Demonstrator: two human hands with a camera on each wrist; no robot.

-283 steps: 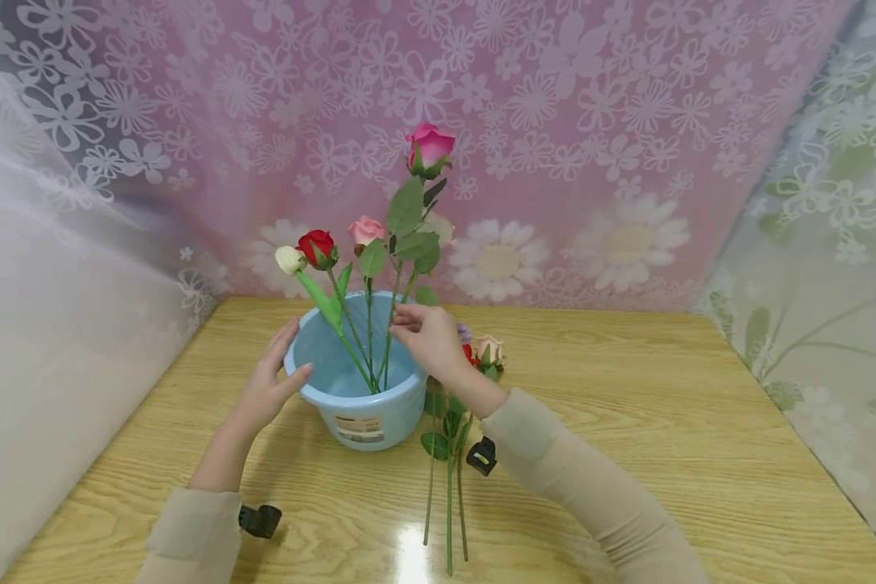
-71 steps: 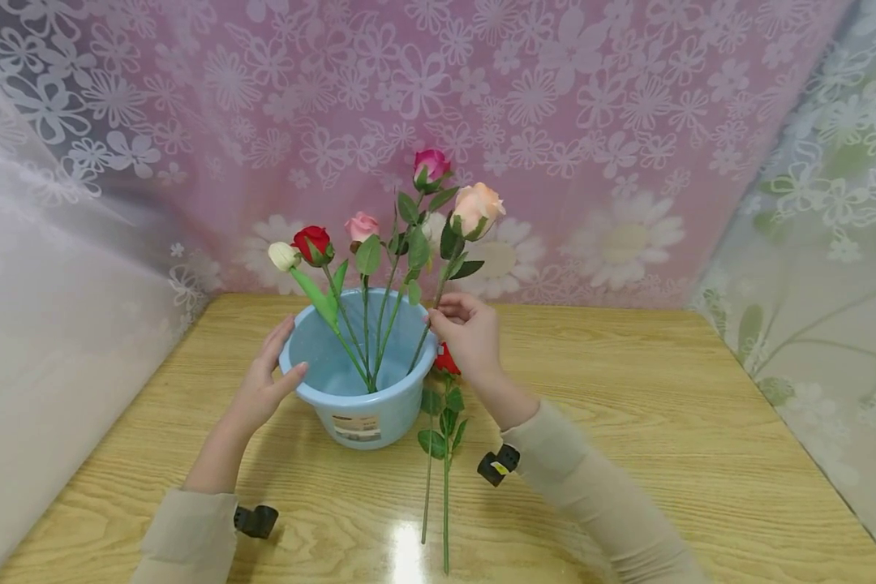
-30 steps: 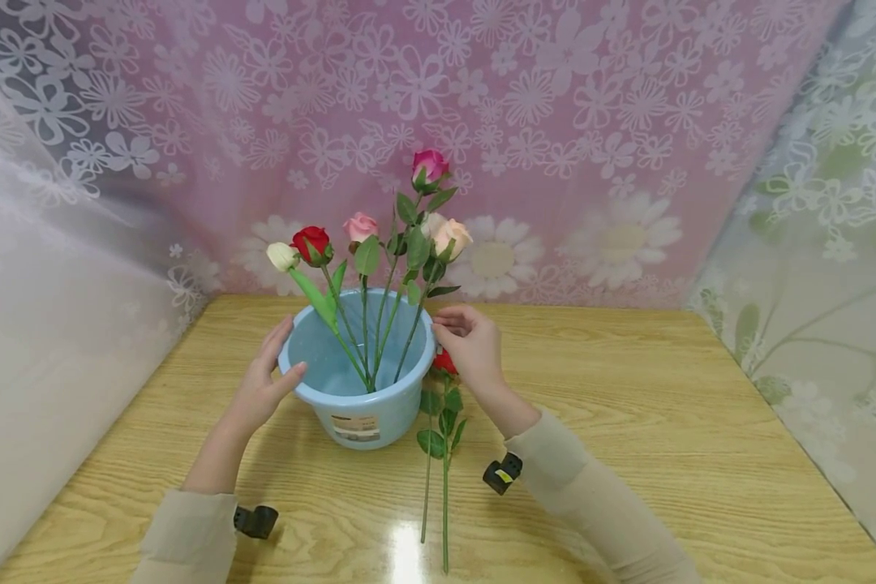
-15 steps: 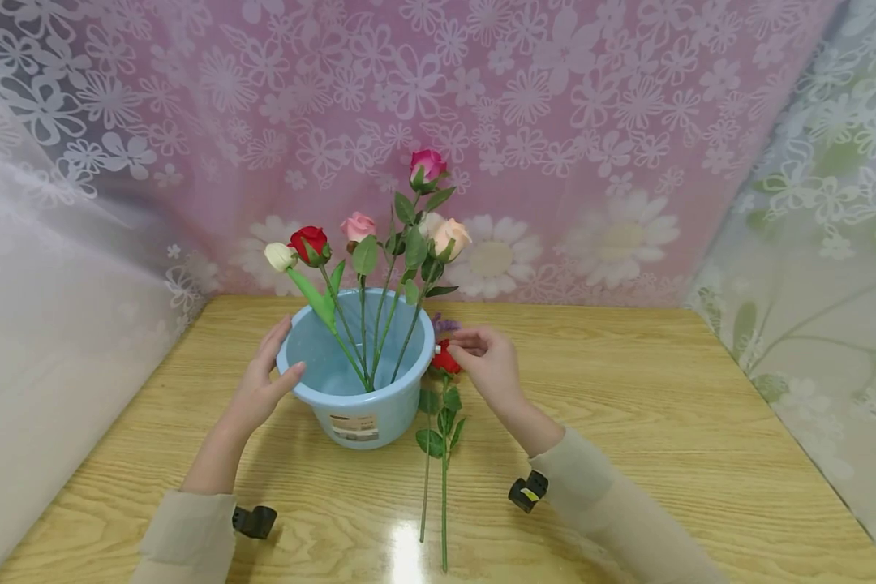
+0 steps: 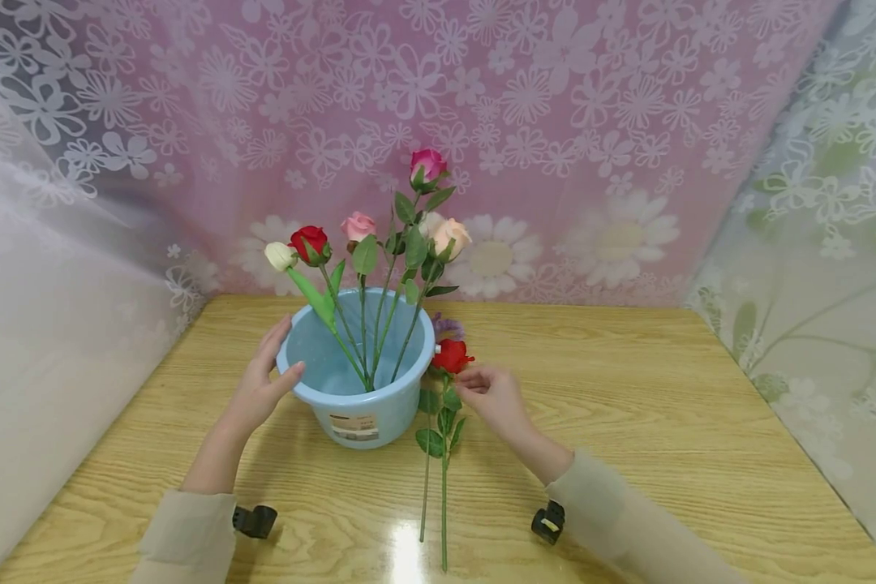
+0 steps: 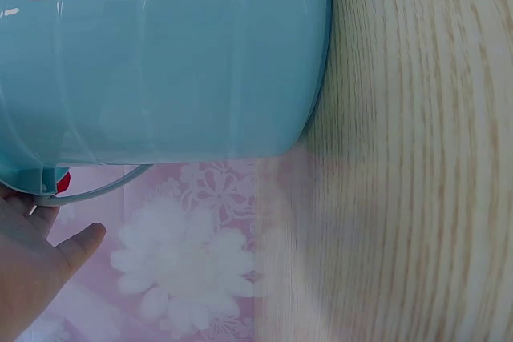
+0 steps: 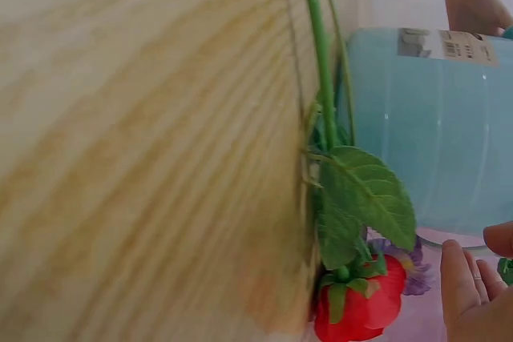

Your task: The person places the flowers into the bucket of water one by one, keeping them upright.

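A light blue bucket point(image 5: 401, 418) stands on the table with several artificial flowers leaning in it. My left hand point(image 5: 263, 385) rests at its left rim, fingers and thumb extended. Beside the bucket's right wall lies a red rose point(image 5: 453, 355), its green stem pointing toward me. My right hand point(image 5: 495, 397) hovers just right of that rose's head, fingertips near the top of the stem. In the right wrist view, thumb and fingers point(image 7: 457, 274) are apart with nothing between them. Behind the red rose shows a purple flower point(image 5: 448, 328), partly hidden, with a thin stem alongside.
Inside the bucket lean a cream tulip point(image 5: 281, 256), another red rose point(image 5: 310, 245), a light pink rose point(image 5: 358, 226), a magenta rose point(image 5: 427, 166) and a peach rose point(image 5: 450, 237). A pale flower is half hidden behind the peach one. Patterned curtains point(image 5: 569, 122) hang behind the wooden table point(image 5: 628, 389).
My right hand put the magenta rose, then the peach rose, into the bucket and let go. It then moved right and toward me, beside the red rose. My left hand stayed at the rim.
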